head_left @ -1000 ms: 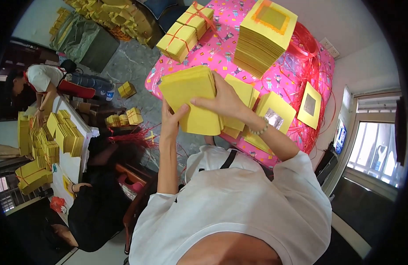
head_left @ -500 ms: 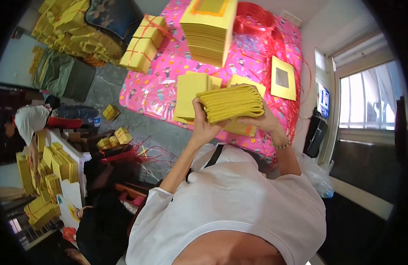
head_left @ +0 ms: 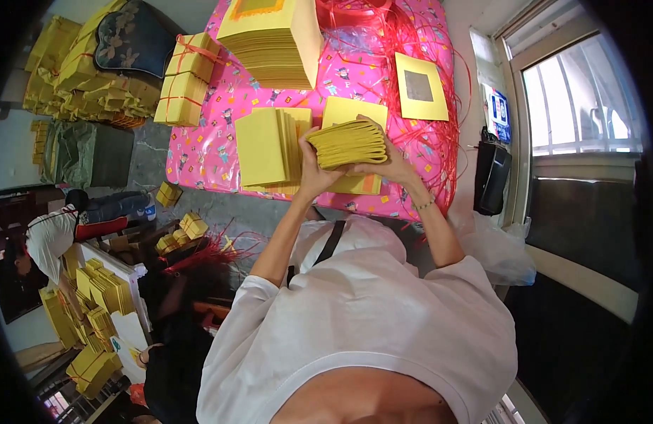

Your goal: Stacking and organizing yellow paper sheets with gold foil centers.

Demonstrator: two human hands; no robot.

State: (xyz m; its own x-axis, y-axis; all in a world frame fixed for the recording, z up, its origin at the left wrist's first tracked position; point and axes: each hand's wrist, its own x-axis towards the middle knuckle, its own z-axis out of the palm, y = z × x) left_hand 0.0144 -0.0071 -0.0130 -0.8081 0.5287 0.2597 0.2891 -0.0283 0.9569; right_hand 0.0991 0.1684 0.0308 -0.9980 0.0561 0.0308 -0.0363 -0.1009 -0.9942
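Note:
Between my two hands is a thick stack of folded yellow paper, its rounded folds toward the right. My left hand grips its left end, thumb up along the side. My right hand closes round the right end, fingers partly hidden behind the stack. Just left of it, a pile of yellow paper lies on the pink patterned tablecloth. A flat yellow sheet shows behind my hands. Farther back stands a tall stack of yellow paper.
Red plastic strapping tangles along the table's right side, beside a yellow sheet with a grey square. Tied yellow bundles sit at the left edge. At far left a person handles paper at another table; someone in black sits nearer.
The view has shifted, so the table now appears farther left. Both hands still hold the folded stack, which sits at a slightly different tilt, close to the pile on its left.

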